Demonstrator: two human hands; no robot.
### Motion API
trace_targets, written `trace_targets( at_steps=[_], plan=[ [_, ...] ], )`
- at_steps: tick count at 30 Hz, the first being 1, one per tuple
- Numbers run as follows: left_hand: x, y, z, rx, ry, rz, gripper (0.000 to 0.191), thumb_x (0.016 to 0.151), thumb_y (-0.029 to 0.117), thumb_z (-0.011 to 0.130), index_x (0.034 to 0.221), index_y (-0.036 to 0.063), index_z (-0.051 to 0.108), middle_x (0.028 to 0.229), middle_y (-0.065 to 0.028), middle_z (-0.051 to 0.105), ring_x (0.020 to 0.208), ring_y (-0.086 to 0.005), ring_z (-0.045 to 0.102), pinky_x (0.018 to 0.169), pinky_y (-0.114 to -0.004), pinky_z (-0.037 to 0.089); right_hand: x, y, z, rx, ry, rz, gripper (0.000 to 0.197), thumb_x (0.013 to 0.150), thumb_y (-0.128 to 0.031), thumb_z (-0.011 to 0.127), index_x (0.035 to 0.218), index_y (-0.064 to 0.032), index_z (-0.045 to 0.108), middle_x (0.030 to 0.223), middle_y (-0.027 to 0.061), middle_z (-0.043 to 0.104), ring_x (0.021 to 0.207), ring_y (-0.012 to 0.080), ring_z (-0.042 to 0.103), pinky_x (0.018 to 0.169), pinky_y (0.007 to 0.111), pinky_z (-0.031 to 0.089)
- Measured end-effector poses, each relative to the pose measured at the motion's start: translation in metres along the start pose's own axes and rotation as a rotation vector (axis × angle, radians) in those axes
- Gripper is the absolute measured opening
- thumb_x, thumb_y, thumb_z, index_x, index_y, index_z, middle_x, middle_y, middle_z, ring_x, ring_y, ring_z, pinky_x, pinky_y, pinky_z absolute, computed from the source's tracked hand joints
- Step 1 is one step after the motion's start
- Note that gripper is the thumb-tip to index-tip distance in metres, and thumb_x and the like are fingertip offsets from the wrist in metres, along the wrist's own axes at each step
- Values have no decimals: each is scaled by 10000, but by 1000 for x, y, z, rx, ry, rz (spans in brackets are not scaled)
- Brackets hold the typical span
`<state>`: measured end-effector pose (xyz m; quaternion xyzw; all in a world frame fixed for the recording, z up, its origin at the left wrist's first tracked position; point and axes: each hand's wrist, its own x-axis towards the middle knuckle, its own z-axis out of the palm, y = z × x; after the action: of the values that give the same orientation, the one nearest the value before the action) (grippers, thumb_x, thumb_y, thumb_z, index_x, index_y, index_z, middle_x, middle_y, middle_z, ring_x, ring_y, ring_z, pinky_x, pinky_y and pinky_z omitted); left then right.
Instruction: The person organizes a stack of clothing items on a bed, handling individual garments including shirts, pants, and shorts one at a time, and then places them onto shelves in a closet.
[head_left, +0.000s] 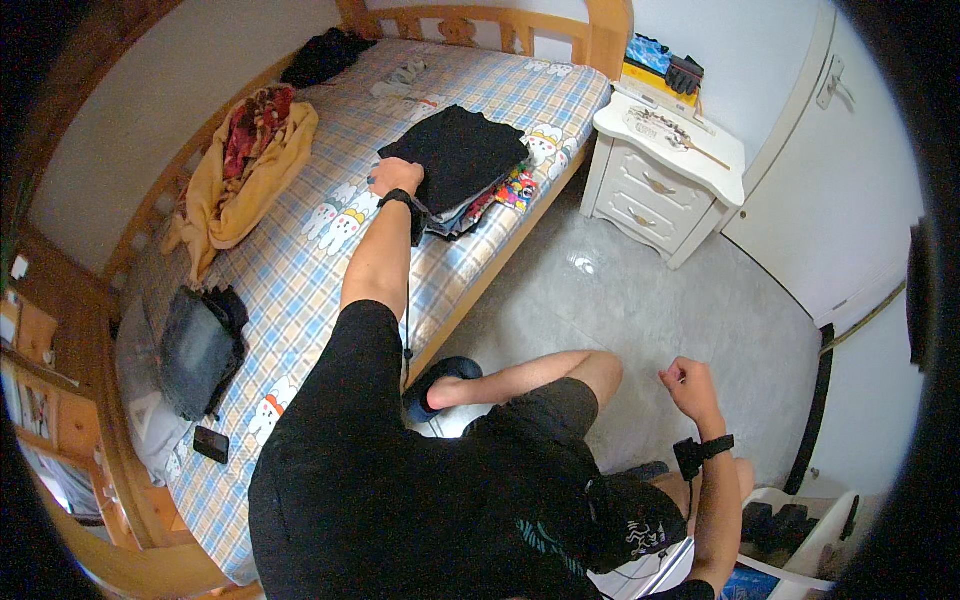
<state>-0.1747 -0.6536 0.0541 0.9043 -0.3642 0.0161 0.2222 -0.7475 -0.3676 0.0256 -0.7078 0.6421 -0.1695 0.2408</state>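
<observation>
My left hand rests at the left edge of a folded black garment on the bed. Its fingers are bent, and whether they grip the cloth is hidden. The black garment tops a stack of folded clothes, whose grey and patterned layers show along the near side. Against the stack's right side lies a brightly coloured printed item. Out over the floor, my right hand is loosely curled, with nothing visible in it. Each wrist wears a black strap with a small device.
On the checked bed sheet lie a yellow and red blanket, folded jeans, a smartphone and a black cloth heap. A white nightstand stands between the bed and a door. The wooden headboard bounds the far end.
</observation>
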Motion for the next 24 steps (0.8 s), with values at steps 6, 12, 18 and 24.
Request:
trace_targets(
  at_steps=[6,12,18,24],
  plan=[
    [-14,5,-18,40,273,263,274,768,168,669,999,28,715,1155,-163,601,1112,-348,567,943,-465,431,-5,9,9,61,-13,-4,265,852,-142,719,696,18,576,616,114,587,575,185,547,584,326,468],
    [-8,1,-3,114,280,359,307,752,165,661,1035,50,694,1217,-181,561,1139,-383,544,900,-490,441,-6,3,0,51,-4,4,230,831,-145,718,713,15,603,635,147,610,589,246,593,599,354,492],
    [12,5,18,-574,151,755,214,830,124,661,998,-8,646,1158,-229,573,1097,-391,570,937,-450,455,-18,-1,-6,17,-11,17,226,832,-141,716,718,17,603,678,158,629,610,264,603,606,359,497],
    [21,24,5,-492,-160,376,452,871,243,671,1221,-12,541,1058,-257,672,1012,-431,630,874,-490,476,-47,-6,-15,60,-38,72,238,840,-147,711,711,11,591,678,158,619,611,266,596,610,358,497]
  ],
)
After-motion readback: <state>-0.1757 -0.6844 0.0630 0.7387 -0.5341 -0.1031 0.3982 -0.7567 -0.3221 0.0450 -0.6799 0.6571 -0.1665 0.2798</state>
